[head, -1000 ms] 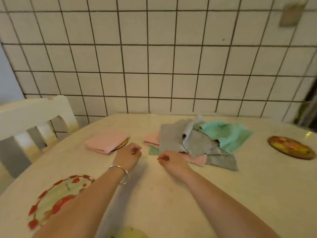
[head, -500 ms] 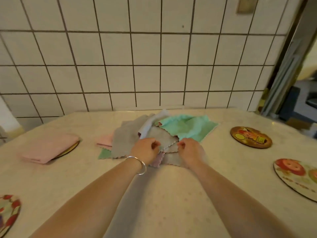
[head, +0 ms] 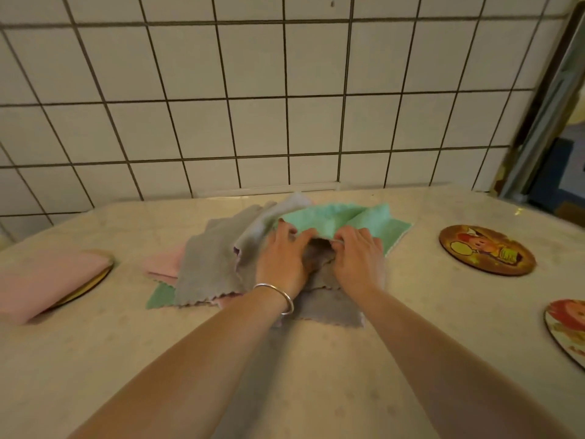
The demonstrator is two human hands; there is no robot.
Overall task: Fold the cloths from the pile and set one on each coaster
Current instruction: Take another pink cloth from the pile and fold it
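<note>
A pile of grey, pink and green cloths (head: 209,264) lies in the middle of the table. On top at the back is a mint green cloth (head: 342,217). My left hand (head: 281,258) and my right hand (head: 357,255) both pinch its near edge, side by side. A folded pink cloth (head: 47,280) rests on a coaster (head: 95,282) at the left. Two bare round picture coasters lie at the right: one brown (head: 486,250), one at the frame's edge (head: 566,331).
The table (head: 316,375) stands against a white tiled wall (head: 253,106). A door frame (head: 544,115) rises at the far right behind the table's corner.
Both hands have moved from the grey cloths at the pile's front to the green cloth at the back and taken hold of its edge. The view has shifted right.
</note>
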